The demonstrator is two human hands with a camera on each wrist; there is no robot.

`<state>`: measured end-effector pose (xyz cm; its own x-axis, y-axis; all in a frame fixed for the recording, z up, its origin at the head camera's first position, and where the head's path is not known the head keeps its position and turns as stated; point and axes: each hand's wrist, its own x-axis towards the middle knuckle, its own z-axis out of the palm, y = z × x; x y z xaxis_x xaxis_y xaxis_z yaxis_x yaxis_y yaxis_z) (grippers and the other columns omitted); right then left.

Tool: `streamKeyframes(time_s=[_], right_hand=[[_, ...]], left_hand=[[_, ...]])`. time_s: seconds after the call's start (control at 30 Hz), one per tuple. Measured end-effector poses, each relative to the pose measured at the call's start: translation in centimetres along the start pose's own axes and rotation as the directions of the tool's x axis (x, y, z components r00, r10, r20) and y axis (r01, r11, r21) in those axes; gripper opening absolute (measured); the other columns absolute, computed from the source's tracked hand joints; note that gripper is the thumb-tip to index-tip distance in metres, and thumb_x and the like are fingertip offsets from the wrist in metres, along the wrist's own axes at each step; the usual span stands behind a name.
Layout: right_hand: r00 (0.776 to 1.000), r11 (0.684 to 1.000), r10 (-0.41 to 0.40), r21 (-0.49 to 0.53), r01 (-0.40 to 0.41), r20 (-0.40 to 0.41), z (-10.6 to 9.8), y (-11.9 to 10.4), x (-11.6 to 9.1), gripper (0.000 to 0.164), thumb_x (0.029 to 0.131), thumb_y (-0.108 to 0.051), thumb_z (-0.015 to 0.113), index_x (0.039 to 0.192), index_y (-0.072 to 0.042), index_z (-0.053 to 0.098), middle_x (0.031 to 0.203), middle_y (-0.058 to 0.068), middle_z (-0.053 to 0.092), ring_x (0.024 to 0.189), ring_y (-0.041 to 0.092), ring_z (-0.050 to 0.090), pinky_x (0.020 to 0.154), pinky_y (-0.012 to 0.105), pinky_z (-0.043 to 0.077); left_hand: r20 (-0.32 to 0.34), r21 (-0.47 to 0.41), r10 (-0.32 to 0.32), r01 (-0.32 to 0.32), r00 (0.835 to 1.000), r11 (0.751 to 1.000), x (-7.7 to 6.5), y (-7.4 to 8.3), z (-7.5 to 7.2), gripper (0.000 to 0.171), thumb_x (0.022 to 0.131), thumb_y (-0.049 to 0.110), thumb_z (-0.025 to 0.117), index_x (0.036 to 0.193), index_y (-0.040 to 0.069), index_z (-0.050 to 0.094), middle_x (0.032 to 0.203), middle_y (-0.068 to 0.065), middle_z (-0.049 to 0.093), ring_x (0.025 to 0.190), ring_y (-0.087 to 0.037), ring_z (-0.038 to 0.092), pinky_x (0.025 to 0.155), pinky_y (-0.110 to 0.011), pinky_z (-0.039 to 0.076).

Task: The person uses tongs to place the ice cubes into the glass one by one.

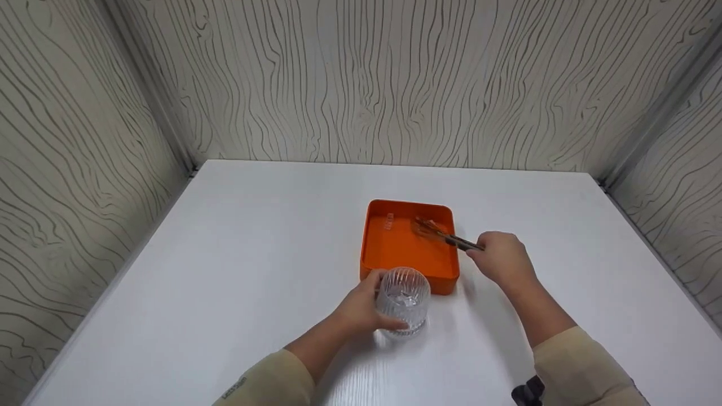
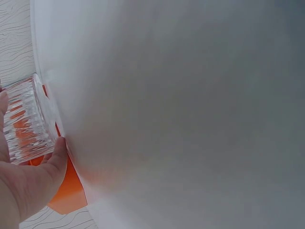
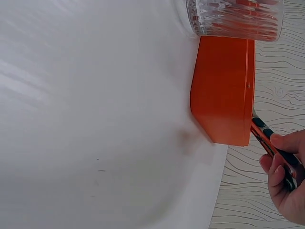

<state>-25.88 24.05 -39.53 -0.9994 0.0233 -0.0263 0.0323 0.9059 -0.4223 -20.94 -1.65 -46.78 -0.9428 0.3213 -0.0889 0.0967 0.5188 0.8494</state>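
Observation:
My left hand point(image 1: 361, 307) is wrapped round a clear ribbed drinking glass point(image 1: 404, 299), thumb low on the near side. The glass stands upright on the white table, right at the near wall of an orange tray point(image 1: 410, 273). In my right hand point(image 1: 503, 256), beyond the tray's right side, I grip slim metal tongs point(image 1: 463, 243) with dark patches on the arms. They reach over the rim, tips down inside the tray beside a small clear piece point(image 1: 432, 222). Another small clear ribbed piece point(image 1: 388, 221) lies toward the tray's far left. The right wrist view shows fingers point(image 3: 276, 171) curled round the tongs.
The white table point(image 1: 254, 237) extends round the tray on all sides. Wood-grain patterned panels point(image 1: 366, 84) enclose it at the back, left and right. A small black object point(image 1: 528, 391) sits by the right sleeve at the bottom.

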Motion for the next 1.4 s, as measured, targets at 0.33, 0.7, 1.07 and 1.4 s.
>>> streamKeyframes(time_s=[0.33,0.7,1.07,1.4], right_hand=[[1.000,1.000,-0.007,-0.009,0.007,0.003,0.0,0.8,0.3,0.017,0.086,-0.019,0.062,0.087,-0.003,0.067,0.070,0.006,0.060,0.064,0.022,0.049,0.055,0.030,0.044],[0.999,1.000,-0.014,0.021,0.013,0.041,-0.8,1.8,0.4,0.016,0.086,-0.021,0.062,0.085,-0.005,0.066,0.068,0.004,0.058,0.064,0.021,0.049,0.054,0.029,0.042],[0.998,0.994,-0.023,0.112,0.016,0.057,-2.7,2.2,0.0,0.015,0.087,-0.021,0.061,0.089,-0.006,0.065,0.075,0.007,0.062,0.068,0.020,0.058,0.057,0.028,0.048],[0.995,0.984,-0.086,0.160,0.078,0.043,-4.5,2.9,-1.3,0.013,0.086,-0.020,0.063,0.089,-0.008,0.065,0.077,0.008,0.062,0.069,0.021,0.059,0.059,0.029,0.051]], left_hand=[[-0.001,-0.008,-0.007,0.007,1.000,1.000,0.0,-0.1,0.0,0.082,0.054,0.037,0.087,0.121,0.029,0.040,0.116,0.007,0.054,0.109,-0.019,0.051,0.096,-0.045,0.041],[-0.005,0.008,-0.001,0.001,1.000,1.000,0.0,-0.2,0.1,0.082,0.055,0.037,0.086,0.123,0.028,0.040,0.117,0.007,0.052,0.111,-0.020,0.051,0.096,-0.045,0.042],[-0.003,0.014,-0.011,0.011,1.000,1.000,0.2,-0.2,0.1,0.083,0.054,0.037,0.087,0.123,0.029,0.040,0.117,0.008,0.053,0.110,-0.019,0.051,0.096,-0.044,0.042],[0.003,0.000,-0.023,0.023,1.000,1.000,0.1,-0.1,0.1,0.082,0.056,0.037,0.086,0.123,0.031,0.040,0.118,0.008,0.052,0.111,-0.020,0.050,0.096,-0.046,0.042]])
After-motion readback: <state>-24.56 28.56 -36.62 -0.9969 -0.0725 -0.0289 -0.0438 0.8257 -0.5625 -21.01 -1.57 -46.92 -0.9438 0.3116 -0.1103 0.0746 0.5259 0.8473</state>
